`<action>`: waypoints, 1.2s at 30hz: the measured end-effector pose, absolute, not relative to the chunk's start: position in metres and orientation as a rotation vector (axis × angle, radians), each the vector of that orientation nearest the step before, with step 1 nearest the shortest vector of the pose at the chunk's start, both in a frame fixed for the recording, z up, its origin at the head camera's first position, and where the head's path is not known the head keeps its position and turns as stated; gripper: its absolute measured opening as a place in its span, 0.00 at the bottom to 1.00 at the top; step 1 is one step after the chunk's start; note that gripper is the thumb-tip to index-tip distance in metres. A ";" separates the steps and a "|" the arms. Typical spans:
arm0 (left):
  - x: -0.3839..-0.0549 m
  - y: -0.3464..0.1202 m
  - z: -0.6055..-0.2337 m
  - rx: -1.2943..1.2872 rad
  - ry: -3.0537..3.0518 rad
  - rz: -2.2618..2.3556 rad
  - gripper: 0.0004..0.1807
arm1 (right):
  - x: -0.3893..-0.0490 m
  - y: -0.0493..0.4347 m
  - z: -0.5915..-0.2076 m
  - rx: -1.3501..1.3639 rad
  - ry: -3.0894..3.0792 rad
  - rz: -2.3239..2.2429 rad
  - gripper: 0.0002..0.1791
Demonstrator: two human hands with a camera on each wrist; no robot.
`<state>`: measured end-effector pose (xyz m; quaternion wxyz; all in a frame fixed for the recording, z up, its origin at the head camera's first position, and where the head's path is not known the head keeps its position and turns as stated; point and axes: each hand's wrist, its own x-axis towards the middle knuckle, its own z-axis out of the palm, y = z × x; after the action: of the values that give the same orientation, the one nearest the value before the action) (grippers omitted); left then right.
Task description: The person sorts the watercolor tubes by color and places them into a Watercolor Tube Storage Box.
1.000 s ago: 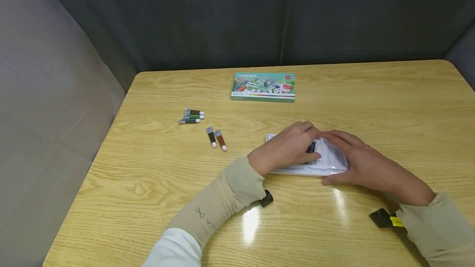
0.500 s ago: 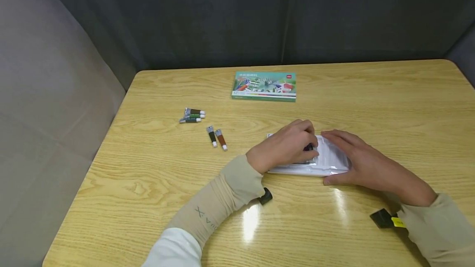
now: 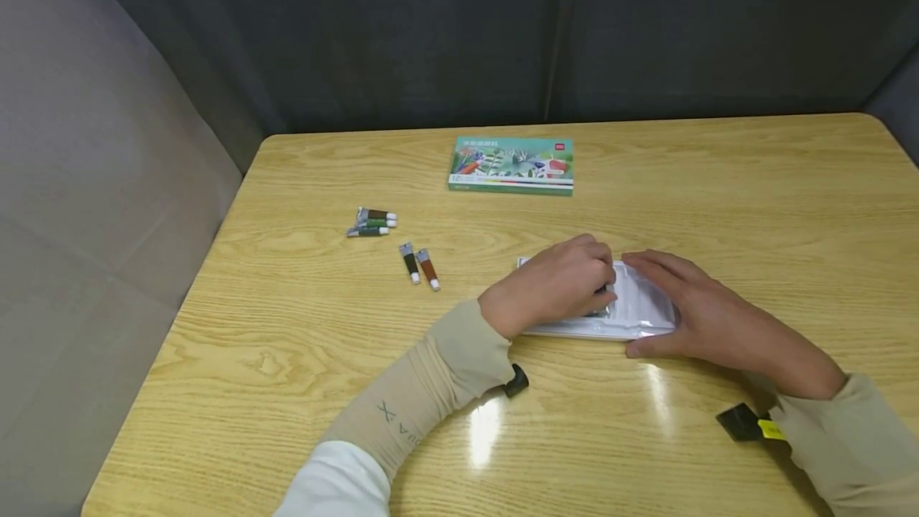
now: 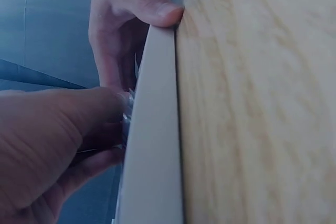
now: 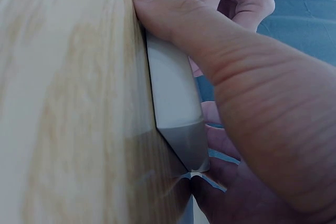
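Note:
A shallow white box with a plastic tray (image 3: 644,303) lies in front of the person. My left hand (image 3: 553,282) reaches over its left part, fingers curled down into the tray. Between that thumb and forefinger a small dark paint tube (image 3: 601,290) is pinched, mostly hidden by the hand. Clear plastic (image 4: 127,111) shows at the fingertips in the left wrist view. My right hand (image 3: 707,313) grips the box's right end, thumb on the near side and fingers on the far side. In the right wrist view the thumb presses the white side wall (image 5: 173,85).
Farther back lies a green printed paint box (image 3: 511,167). To the left are a brown tube (image 3: 378,215), a green tube (image 3: 375,223) and a dark tube (image 3: 369,232) in a group. A black tube (image 3: 410,263) and a reddish-brown tube (image 3: 428,270) lie nearer.
My left thumb and fingers have drawn in around the dark tube, the hand otherwise staying over the tray. My right hand keeps its hold on the box end.

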<state>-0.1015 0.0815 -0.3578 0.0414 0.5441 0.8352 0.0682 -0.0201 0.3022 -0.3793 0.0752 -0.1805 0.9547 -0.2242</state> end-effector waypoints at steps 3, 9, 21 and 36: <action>-0.100 0.081 -0.356 1.671 2.580 0.143 0.15 | -0.020 0.302 -0.380 -0.543 2.867 -0.677 0.64; -0.095 0.080 -0.353 1.675 2.618 0.008 0.15 | -0.020 0.302 -0.379 -0.521 2.850 -0.685 0.65; -0.092 0.080 -0.352 1.718 2.637 -0.103 0.14 | -0.021 0.303 -0.379 -0.498 2.833 -0.680 0.66; -0.104 0.073 -0.348 1.637 2.454 0.108 0.14 | -0.021 0.303 -0.380 -0.492 2.834 -0.685 0.66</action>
<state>-0.1044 0.0732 -0.3476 0.0948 0.5521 0.8275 0.0364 -0.0213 0.3025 -0.3805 0.0925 -0.1656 0.9543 -0.2308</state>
